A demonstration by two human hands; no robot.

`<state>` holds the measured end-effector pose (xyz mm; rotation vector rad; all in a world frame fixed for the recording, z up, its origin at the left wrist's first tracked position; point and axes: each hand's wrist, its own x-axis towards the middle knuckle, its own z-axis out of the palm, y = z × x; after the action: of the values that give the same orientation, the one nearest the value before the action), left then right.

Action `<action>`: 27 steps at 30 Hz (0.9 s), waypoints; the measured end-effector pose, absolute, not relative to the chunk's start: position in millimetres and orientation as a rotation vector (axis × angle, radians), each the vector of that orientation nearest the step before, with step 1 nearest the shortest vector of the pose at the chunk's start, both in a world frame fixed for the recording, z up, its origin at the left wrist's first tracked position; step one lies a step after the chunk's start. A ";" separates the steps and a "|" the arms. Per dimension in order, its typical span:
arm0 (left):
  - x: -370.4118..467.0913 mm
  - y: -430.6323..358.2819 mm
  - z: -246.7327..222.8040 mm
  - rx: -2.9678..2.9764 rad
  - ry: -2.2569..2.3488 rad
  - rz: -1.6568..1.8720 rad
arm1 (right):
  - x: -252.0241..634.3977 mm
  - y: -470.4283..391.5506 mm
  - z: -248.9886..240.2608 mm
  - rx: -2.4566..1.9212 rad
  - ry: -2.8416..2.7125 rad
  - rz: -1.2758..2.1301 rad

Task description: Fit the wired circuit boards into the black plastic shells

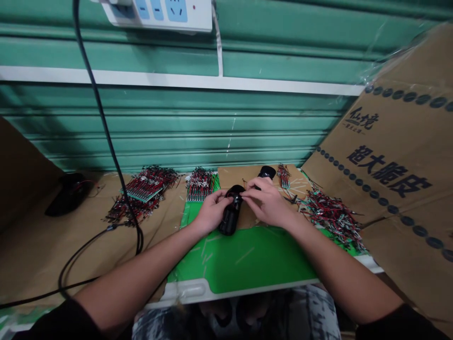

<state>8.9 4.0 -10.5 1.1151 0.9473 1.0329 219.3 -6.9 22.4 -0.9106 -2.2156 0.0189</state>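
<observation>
A black rounded plastic housing (pixel 229 221) with a narrower middle lies tilted over the green board (pixel 262 255). My left hand (pixel 211 212) grips its left side, thumb near the upper part. Fingers of my right hand (pixel 266 200) are pinched at the housing's upper right edge; whatever is between the fingertips is too small to make out. Just behind my right hand is a second black piece (pixel 267 171), partly covered by it. A small bundle of wired circuit boards (pixel 283 175) lies to the right of that piece.
Wired circuit boards are heaped at the left (pixel 146 186), the middle (pixel 200 184) and the right (pixel 334 217). Another black housing (pixel 69 193) with a red wire sits far left. A black cable (pixel 102 113) hangs down at left. A cardboard panel (pixel 396 156) stands at right.
</observation>
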 end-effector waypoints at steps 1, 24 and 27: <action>8.8 3.9 -10.7 1.099 0.956 1.036 | 219.2 -7.0 22.7 -0.910 -2.218 0.015; -5.5 -8.5 -2.1 2.021 1.055 1.024 | 230.8 12.7 2.2 -1.168 -2.388 -0.153; -7.5 -7.7 -5.0 2.221 0.970 0.984 | 232.1 17.8 -1.6 -1.220 -2.367 -0.161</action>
<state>-7.5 -7.7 -5.0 2.2206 0.9695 0.9844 232.1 17.8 -1.6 -1.2201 -2.3670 -0.1613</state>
